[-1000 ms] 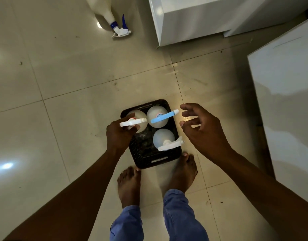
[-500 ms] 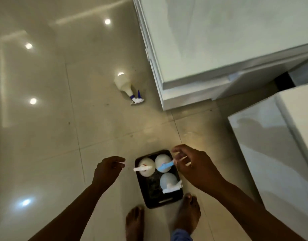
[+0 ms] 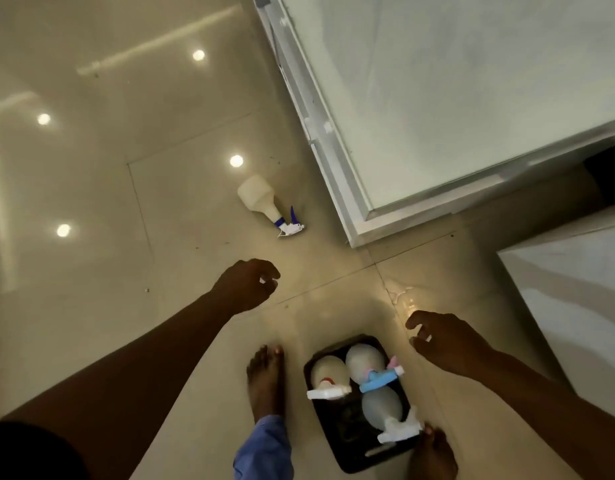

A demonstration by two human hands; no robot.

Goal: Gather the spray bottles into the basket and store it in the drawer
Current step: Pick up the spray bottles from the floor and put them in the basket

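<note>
Both hands (empty, fingers loosely curled) had left the black basket (image 3: 358, 455); left hand (image 3: 245, 285) reached toward the last spray bottle (image 3: 261, 202) lying on the floor (image 3: 91, 202), right hand (image 3: 444, 341) hovered. Next: grab it.

Glossy tiled floor (image 3: 133, 341), fallen spray bottle (image 3: 261, 202), black basket (image 3: 351, 455), bare feet (image 3: 266, 386)

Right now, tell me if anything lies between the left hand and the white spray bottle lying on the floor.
Nothing visible does. Only bare glossy tile separates the left hand, fingers loosely curled and empty, from the white spray bottle with the blue trigger, which lies on its side near the white cabinet corner.
</note>
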